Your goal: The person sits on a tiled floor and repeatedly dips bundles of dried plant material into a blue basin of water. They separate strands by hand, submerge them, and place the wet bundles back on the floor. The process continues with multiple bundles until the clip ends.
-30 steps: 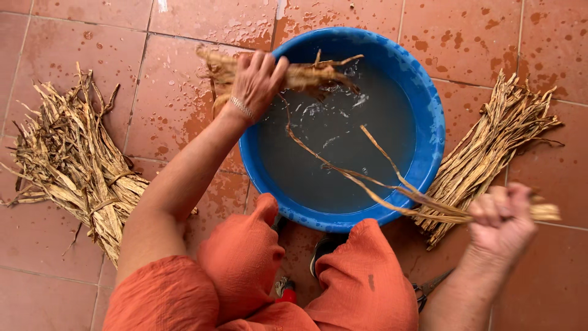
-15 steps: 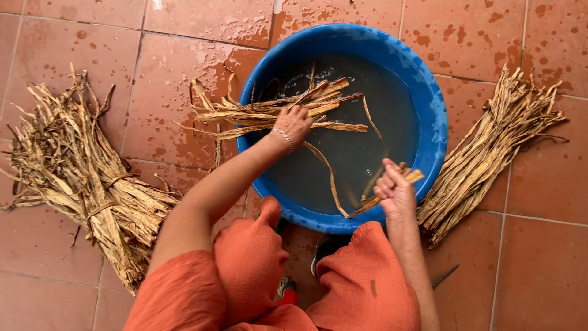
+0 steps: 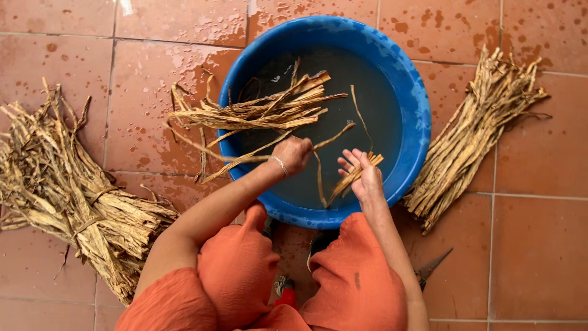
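**Wet tile floor, blue basin, fibre strips**

Terracotta tile floor [image 3: 539, 245], splashed. I see the left hand [image 3: 294, 153] closed on dried strips [image 3: 263, 110] draped over the blue basin [image 3: 410, 92] rim. Right hand [image 3: 364, 175] clamps a short strip bundle [image 3: 355, 175] above the water. Hands near, not touching. Tied bundles [image 3: 67, 196] flank the basin.

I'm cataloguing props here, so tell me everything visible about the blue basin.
The blue basin is round, looks like plastic and stands upright on wet terracotta tiles, part-filled with dark water. A sheaf of dried strips lies across its left rim. The left hand and right hand grip strips over the water.
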